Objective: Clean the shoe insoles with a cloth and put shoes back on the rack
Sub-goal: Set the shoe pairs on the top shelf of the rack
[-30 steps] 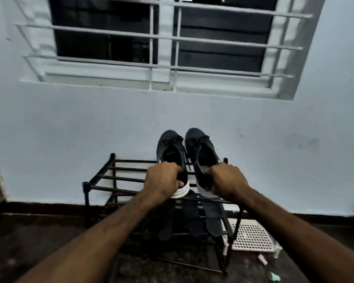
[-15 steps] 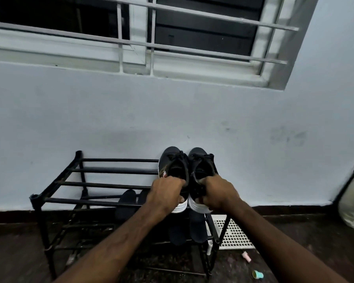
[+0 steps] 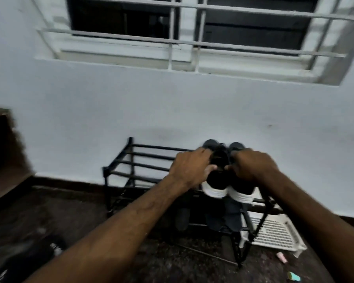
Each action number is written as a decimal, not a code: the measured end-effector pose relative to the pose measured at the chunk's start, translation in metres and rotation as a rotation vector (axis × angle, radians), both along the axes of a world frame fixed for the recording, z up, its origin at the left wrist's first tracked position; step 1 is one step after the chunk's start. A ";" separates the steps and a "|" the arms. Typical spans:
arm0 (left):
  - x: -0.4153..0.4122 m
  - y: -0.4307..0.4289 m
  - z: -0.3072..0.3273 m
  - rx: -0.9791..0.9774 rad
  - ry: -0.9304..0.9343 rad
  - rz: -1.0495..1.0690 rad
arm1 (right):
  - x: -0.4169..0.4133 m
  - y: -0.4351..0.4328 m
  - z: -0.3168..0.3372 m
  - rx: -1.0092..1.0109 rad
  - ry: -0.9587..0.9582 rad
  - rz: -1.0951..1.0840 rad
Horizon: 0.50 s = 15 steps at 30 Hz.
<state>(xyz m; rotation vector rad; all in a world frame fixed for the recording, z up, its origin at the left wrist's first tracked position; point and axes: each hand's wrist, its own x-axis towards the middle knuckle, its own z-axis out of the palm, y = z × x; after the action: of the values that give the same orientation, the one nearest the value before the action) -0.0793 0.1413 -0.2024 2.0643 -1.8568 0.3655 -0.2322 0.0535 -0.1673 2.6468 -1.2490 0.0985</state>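
Note:
Two dark shoes with white heels sit side by side on the right end of the top shelf of a black bar rack [image 3: 143,155], toes toward the wall. My left hand [image 3: 189,167] grips the left shoe [image 3: 216,187] around its opening. My right hand [image 3: 251,168] grips the right shoe [image 3: 242,193] the same way. Both heels hang a little over the rack's front bar. No cloth is in view.
More dark shoes [image 3: 231,216] lie on the rack's lower shelf. A white slatted tray [image 3: 274,234] leans on the floor right of the rack, with small bits of litter [image 3: 293,276] in front. A dark shoe [image 3: 18,260] lies at bottom left. The wall and barred window stand behind.
Both shoes have gone from raised in the air down onto the top shelf. My hands slid forward from the heels to the shoe openings. The camera view swung sideways.

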 end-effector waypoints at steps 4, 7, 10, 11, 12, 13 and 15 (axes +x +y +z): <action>0.044 0.060 0.008 0.045 -0.144 0.118 | 0.050 0.035 0.002 0.066 0.011 0.136; 0.096 0.124 0.006 0.160 -0.209 0.267 | 0.105 0.074 -0.006 0.154 0.053 0.257; 0.155 0.199 -0.002 0.257 -0.143 0.420 | 0.164 0.124 -0.016 0.201 0.071 0.410; 0.172 0.224 -0.006 0.285 -0.107 0.464 | 0.184 0.141 -0.021 0.209 0.068 0.467; 0.189 0.246 -0.014 0.317 -0.082 0.514 | 0.203 0.157 -0.027 0.236 0.067 0.513; 0.203 0.269 -0.025 0.377 -0.077 0.578 | 0.221 0.174 -0.035 0.279 0.060 0.560; 0.226 0.309 -0.051 0.489 -0.063 0.677 | 0.253 0.208 -0.057 0.398 0.050 0.638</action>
<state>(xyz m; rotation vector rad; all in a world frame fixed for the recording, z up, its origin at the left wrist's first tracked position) 0.1465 0.4499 -0.2538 3.0301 -1.3040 0.1342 0.0205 0.2614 -0.2243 3.2669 -0.3914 -0.1320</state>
